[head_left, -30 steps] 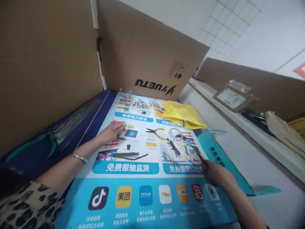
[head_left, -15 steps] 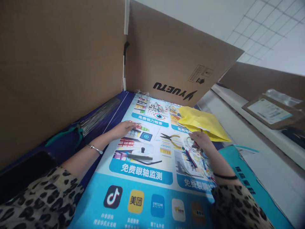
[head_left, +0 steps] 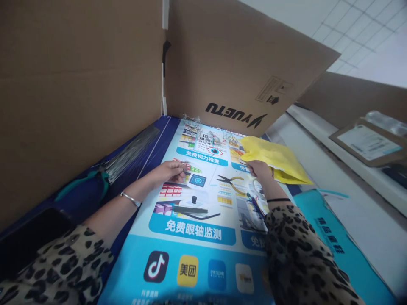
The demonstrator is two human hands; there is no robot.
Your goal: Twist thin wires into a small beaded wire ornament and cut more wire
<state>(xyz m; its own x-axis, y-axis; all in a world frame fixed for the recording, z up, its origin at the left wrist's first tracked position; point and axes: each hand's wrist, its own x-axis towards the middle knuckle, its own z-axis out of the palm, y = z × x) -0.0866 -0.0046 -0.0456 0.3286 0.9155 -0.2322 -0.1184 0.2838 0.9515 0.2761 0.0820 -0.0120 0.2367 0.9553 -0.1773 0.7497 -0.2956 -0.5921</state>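
My left hand (head_left: 173,171) hovers over the printed poster sheet (head_left: 197,245), thumb and fingers pinched together. A thin sliver shows at its fingertips, too fine to name. My right hand (head_left: 260,171) is closed beside the yellow envelope (head_left: 273,154), its fingertips pointing left. What it holds, if anything, I cannot make out. Between the hands lie yellow-handled pliers (head_left: 233,183), jaws apart and facing left. A bunch of coloured wires (head_left: 256,206) lies just below my right hand, partly hidden by that arm. Dark thin strips (head_left: 190,210) rest on the poster.
Cardboard panels (head_left: 235,67) wall in the left and far sides. Teal-handled pliers (head_left: 84,190) and a bundle of thin wires (head_left: 133,150) lie at left. A teal sheet (head_left: 333,237) lies at right, a labelled brown package (head_left: 365,144) beyond it.
My right hand has moved left and away from me, from above the coloured wires to the yellow envelope's near left corner. My left hand stays pinched at nearly the same place. The view shifted slightly.
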